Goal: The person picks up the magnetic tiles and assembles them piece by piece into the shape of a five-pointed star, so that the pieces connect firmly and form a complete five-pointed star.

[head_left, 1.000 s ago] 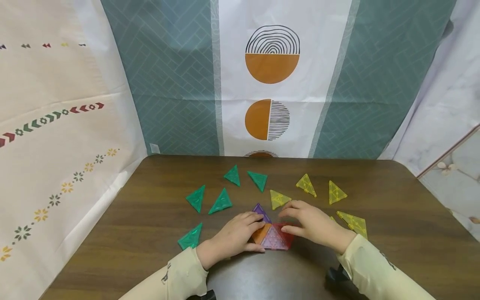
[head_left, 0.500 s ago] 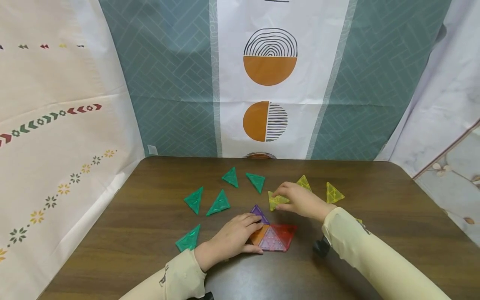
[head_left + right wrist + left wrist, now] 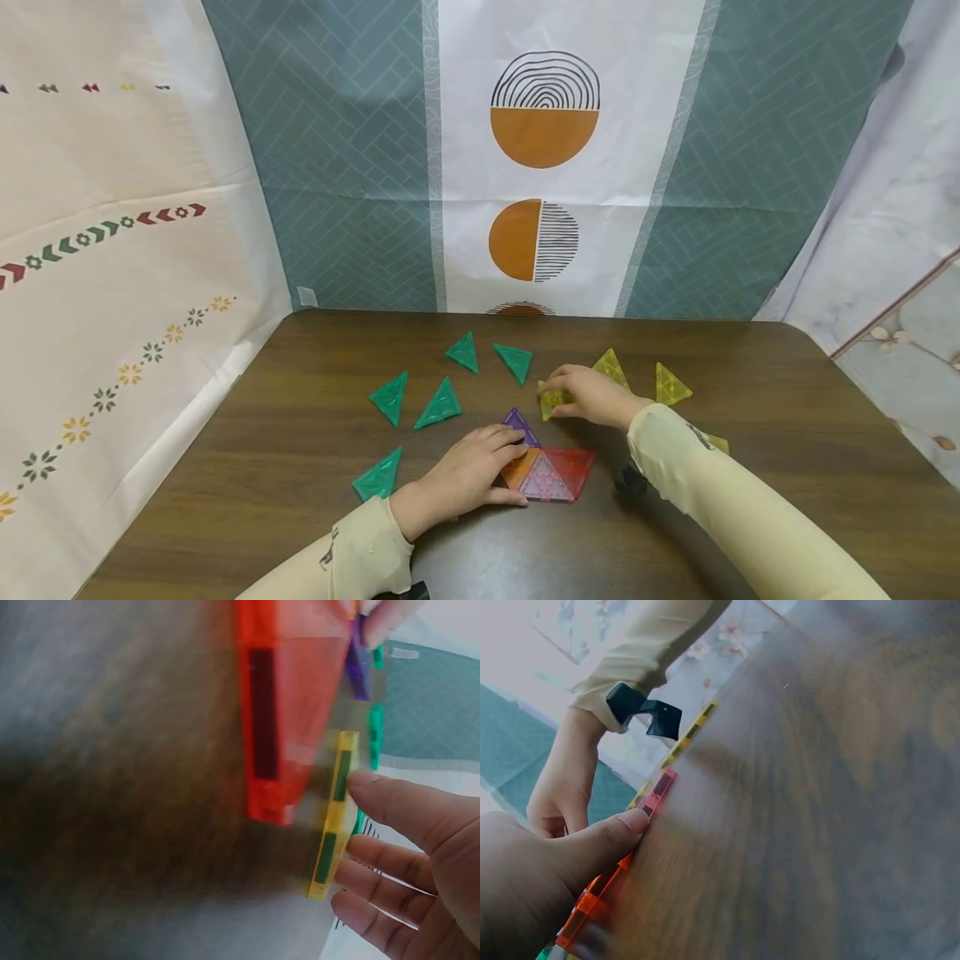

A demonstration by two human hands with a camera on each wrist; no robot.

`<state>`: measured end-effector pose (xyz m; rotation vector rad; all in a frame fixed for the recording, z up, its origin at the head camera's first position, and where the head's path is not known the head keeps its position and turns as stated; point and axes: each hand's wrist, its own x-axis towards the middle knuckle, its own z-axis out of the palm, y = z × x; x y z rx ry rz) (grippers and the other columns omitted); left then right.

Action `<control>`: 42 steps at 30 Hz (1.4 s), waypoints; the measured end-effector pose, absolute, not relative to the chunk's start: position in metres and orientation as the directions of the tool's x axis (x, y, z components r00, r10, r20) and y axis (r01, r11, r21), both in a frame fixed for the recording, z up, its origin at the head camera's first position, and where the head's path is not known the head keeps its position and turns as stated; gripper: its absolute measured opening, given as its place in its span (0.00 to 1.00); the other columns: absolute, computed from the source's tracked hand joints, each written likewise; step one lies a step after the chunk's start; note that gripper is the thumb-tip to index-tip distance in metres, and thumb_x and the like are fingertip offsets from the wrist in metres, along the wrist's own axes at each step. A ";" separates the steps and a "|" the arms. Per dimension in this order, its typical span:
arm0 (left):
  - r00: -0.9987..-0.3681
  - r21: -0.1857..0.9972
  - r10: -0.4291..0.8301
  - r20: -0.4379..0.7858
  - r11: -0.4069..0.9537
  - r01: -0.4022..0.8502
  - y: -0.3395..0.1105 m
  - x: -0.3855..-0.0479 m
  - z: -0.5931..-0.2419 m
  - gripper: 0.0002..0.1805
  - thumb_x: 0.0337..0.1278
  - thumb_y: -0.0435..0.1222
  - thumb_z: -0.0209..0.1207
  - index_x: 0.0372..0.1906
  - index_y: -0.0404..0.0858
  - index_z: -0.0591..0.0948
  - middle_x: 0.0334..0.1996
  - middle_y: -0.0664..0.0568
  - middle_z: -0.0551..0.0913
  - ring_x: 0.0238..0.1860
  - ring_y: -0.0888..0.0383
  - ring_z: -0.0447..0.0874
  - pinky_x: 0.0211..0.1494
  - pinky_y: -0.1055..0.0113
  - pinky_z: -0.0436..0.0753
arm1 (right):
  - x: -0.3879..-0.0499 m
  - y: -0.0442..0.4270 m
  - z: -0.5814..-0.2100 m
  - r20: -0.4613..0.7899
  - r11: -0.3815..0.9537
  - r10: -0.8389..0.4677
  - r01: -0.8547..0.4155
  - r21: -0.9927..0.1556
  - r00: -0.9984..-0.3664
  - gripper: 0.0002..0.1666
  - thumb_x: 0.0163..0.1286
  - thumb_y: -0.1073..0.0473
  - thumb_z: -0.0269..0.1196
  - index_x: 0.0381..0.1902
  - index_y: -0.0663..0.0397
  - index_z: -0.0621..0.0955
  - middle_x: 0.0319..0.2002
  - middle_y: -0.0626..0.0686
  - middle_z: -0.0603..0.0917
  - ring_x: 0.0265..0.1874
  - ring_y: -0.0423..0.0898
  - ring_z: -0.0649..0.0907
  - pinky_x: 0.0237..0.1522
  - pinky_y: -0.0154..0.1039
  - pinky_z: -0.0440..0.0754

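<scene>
Purple (image 3: 516, 418), orange (image 3: 519, 472), pink (image 3: 546, 483) and red (image 3: 574, 468) triangular magnetic tiles lie joined flat on the table. My left hand (image 3: 467, 475) holds this group, its thumb along the near edge and its fingers bent over the purple and orange tiles. In the left wrist view the thumb (image 3: 611, 844) presses the pink tile's edge. My right hand (image 3: 600, 400) grips a yellow triangular magnetic tile (image 3: 550, 406) just beyond the group. In the right wrist view, thumb and fingertips touch different parts of this yellow tile (image 3: 337, 802). Orange is partly hidden.
Several green triangular tiles (image 3: 439, 405) lie apart at the left and back of the table. More yellow tiles lie to the right, one of them (image 3: 671, 385) near the back and another partly under the right sleeve (image 3: 720, 483). A fabric backdrop (image 3: 352, 167) hangs behind the table.
My right hand has left the red tile and moved up and left onto the yellow tile, its fingers closing around it. The left hand and the joined tiles have stayed in place.
</scene>
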<state>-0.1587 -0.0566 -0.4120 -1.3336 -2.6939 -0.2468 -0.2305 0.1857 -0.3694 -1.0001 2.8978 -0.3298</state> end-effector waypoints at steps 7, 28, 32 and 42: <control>-0.597 0.086 0.779 0.193 0.592 0.801 -0.055 -0.159 -0.410 0.36 0.54 0.60 0.59 0.62 0.42 0.76 0.65 0.51 0.74 0.66 0.53 0.71 0.70 0.59 0.70 | -0.228 0.185 -0.371 0.047 0.769 -0.620 -0.619 -0.158 -0.783 0.18 0.61 0.57 0.68 0.50 0.51 0.85 0.46 0.57 0.83 0.46 0.52 0.82 0.49 0.47 0.82; -0.610 0.064 0.770 0.188 0.610 0.790 -0.055 -0.157 -0.411 0.36 0.55 0.61 0.59 0.63 0.43 0.75 0.65 0.51 0.74 0.66 0.53 0.71 0.69 0.60 0.70 | -0.208 0.181 -0.370 -0.031 0.851 -0.501 -0.485 -0.204 -0.865 0.16 0.59 0.55 0.70 0.46 0.50 0.85 0.37 0.51 0.80 0.32 0.41 0.77 0.41 0.39 0.82; -0.612 0.065 0.767 0.193 0.612 0.788 -0.055 -0.157 -0.412 0.37 0.55 0.61 0.59 0.63 0.42 0.75 0.65 0.51 0.74 0.66 0.53 0.71 0.69 0.59 0.71 | -0.203 0.181 -0.370 -0.021 0.846 -0.510 -0.497 -0.194 -0.860 0.16 0.59 0.54 0.70 0.45 0.50 0.86 0.35 0.51 0.79 0.30 0.39 0.75 0.37 0.36 0.80; -0.627 0.062 0.742 0.236 0.633 0.772 -0.054 -0.157 -0.415 0.36 0.55 0.60 0.59 0.62 0.42 0.76 0.63 0.50 0.76 0.66 0.53 0.72 0.68 0.59 0.72 | -0.194 0.180 -0.372 -0.003 0.840 -0.519 -0.510 -0.184 -0.855 0.17 0.59 0.54 0.70 0.46 0.51 0.86 0.35 0.50 0.79 0.28 0.39 0.74 0.33 0.32 0.78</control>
